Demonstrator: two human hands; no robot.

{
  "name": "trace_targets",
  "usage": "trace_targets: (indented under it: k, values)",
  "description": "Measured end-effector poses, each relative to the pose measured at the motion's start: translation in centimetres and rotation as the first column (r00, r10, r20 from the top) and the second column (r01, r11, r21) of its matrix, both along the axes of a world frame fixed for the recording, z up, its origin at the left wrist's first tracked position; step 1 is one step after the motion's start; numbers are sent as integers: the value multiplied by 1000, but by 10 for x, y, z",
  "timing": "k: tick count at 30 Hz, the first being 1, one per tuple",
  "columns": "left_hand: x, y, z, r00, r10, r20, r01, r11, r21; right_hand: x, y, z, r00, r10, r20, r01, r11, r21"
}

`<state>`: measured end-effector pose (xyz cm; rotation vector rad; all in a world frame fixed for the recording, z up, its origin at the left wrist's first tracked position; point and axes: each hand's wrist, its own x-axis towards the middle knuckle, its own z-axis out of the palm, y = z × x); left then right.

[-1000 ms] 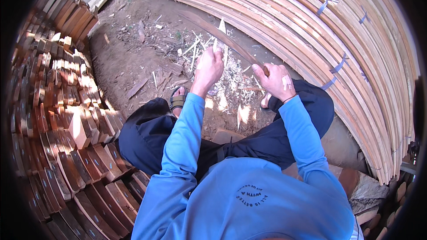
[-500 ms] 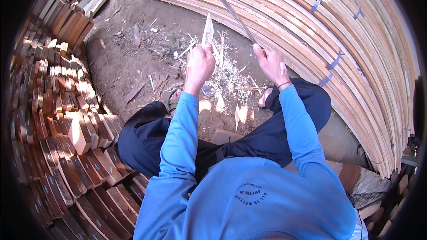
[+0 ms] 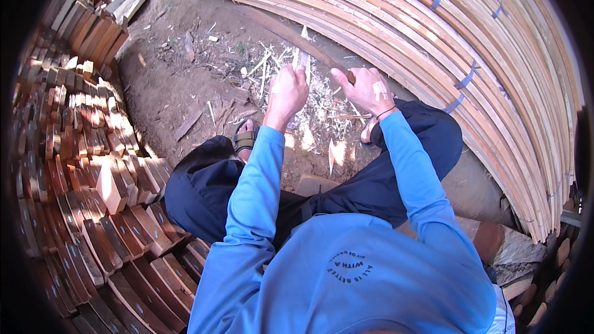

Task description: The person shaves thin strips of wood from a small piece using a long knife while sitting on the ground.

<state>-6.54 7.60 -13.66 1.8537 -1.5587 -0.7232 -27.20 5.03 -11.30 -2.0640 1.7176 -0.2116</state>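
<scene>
Here, a thin pale wood strip (image 3: pixel 301 62) is gripped by the left hand (image 3: pixel 286 91), and a long dark blade (image 3: pixel 291 36) by the right hand (image 3: pixel 366 89), just above the shavings pile (image 3: pixel 322 108).

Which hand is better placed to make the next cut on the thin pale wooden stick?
Right, probably: the right hand grips the long dark blade beside the thin pale wooden stick, which the left hand holds upright.

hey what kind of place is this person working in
Probably an outdoor woodworking yard: bare dirt ground, bundled long wooden slats, stacked short wood blocks, and wood shavings by the hands.
</scene>
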Motion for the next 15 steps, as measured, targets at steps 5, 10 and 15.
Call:
trace_targets:
  k: [5,10,15]
  values:
    - [-2,1,-3,999,-41,9,41,999,-13,6,-15,-11,999,-30,-13,28,994,-106]
    - [-4,1,1,999,-24,-34,24,1000,17,-12,-39,-17,984,-122,132,133,988,-79]
    - [7,-8,-9,996,74,-55,-77,996,-48,-2,13,12,988,-18,155,18,1000,3]
